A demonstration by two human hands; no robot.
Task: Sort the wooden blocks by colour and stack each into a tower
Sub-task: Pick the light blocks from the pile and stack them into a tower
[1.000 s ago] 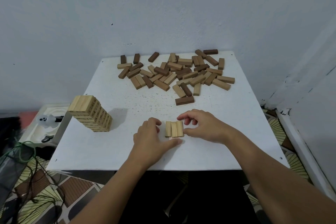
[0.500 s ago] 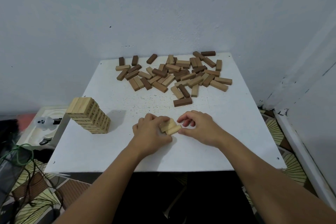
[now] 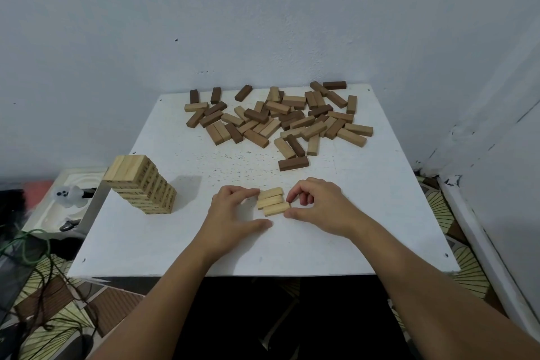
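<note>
White table (image 3: 181, 242) set into a wall corner. Three pale blocks (image 3: 273, 201) lie flat on it side by side, long sides touching, forming one row slightly skewed, in the near-centre of the table between the two hands. Left hand (image 3: 233, 213) — fingers curled, fingertips at the left ends of the row, thumb stretched out along the table surface below the blocks; contact with the upper block looks likely, a firm grip is not evident, so I cannot tell whether it holds them. Right hand (image 3: 318, 203) — fingers curled, index fingertip and thumb tip at the right ends of the row, apparently pinching or pressing the lowest block; again I cannot tell for certain. Pale tower (image 3: 143, 185) stands near the left edge of the table, well apart from the hands, many layers high, built of light blocks only, appearing to lean in the wide-angle view. Loose pile of mixed blocks (image 3: 280, 120) — light, mid-brown and dark — spreads across the far side of the table near the wall. One dark block (image 3: 293, 163) lies apart from the pile, between it and the right hand.
</note>
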